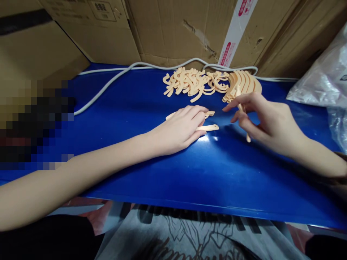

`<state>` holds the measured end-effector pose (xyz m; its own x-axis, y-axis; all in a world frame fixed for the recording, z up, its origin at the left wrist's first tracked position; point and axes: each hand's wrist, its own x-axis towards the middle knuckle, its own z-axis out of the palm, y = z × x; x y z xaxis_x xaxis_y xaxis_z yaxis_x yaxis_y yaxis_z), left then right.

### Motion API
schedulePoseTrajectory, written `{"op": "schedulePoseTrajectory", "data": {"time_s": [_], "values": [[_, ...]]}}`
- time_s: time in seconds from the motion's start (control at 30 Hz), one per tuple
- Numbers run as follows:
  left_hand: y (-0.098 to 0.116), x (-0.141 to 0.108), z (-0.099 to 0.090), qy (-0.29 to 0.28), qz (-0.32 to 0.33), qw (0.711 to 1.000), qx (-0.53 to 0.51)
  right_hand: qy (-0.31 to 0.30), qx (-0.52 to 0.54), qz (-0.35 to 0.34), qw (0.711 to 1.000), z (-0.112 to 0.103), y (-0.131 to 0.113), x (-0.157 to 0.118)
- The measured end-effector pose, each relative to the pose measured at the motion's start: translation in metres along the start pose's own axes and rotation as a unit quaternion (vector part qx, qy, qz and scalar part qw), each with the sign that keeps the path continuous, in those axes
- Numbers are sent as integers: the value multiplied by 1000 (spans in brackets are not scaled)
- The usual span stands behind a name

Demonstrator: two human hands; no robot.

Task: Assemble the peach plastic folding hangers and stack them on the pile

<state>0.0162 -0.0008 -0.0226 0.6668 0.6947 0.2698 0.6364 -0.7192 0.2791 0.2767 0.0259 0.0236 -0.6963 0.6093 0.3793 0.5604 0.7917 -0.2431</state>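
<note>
My left hand lies over beige pieces on the blue table, its fingers closed around them. A flat beige strip with a small hole near its end sticks out to the right from under the fingers. Other beige ends show above it; the rest is covered by the hand. My right hand is raised to the right, pinching a slim beige piece between thumb and fingers. Behind the hands lie a heap of curved beige pieces and a row of stacked curved pieces.
Cardboard boxes stand along the back of the table. A white cable runs in front of them. At the right is a clear plastic bag. The table's front edge is close to my body.
</note>
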Motion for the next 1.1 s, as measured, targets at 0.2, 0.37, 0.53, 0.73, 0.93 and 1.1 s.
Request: {"op": "schedulePoseTrajectory", "data": {"time_s": [0.2, 0.37, 0.53, 0.73, 0.93, 1.1], "values": [[0, 0, 0, -1, -6, 1000, 0, -62, -75, -42, 994, 6, 9, -9], [1, 0, -1, -9, -13, 1000, -1, -35, -94, -24, 995, 6, 2, -12], [2, -1, -1, -8, -14, 1000, 2, -1, -88, 4, 996, 2, -4, -11], [6, 0, -2, -3, -18, 1000, 21, -31, -123, -3, 992, 4, 1, -9], [7, 0, -3, 6, -21, 1000, -9, -102, -170, 45, 979, 8, 3, -7], [6, -1, -4, -3, -20, 1000, -19, -148, -120, 81, 978, 7, -4, -5]]}}
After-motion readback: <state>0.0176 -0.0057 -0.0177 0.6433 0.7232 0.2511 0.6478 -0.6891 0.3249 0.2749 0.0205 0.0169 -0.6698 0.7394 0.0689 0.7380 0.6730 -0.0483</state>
